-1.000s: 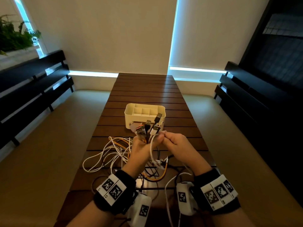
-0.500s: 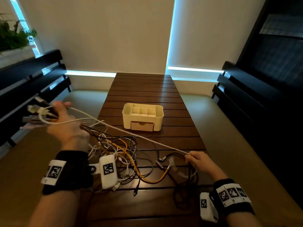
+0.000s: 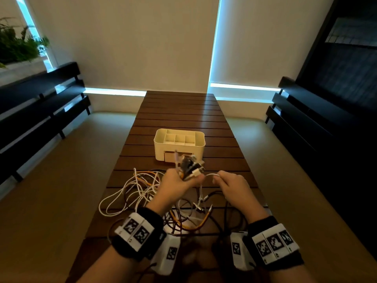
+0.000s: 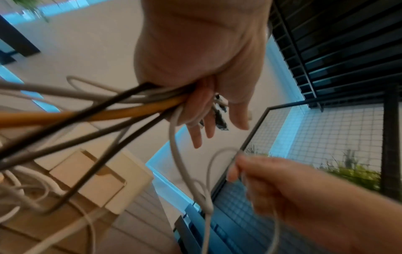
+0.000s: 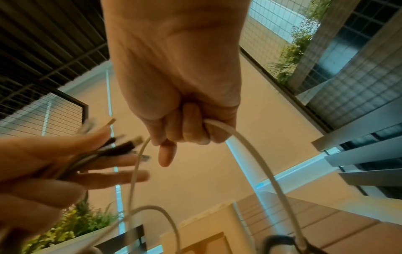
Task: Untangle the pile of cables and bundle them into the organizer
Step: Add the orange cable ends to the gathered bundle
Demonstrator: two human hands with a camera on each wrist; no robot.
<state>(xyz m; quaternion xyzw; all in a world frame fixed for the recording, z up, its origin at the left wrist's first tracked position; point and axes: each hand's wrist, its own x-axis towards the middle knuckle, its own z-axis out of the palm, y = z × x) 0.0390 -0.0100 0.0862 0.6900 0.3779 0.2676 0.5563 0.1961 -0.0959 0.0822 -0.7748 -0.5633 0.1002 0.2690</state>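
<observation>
While the left hand [image 3: 177,185] clamps the plug ends [image 3: 188,166], the right hand [image 3: 230,184], pinching the white cable [image 5: 256,154], should draw slowly to avoid snags.

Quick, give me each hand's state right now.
Left hand: grips a bunch of cable ends, plugs sticking up.
Right hand: curled round a white cable, holding it.
</observation>
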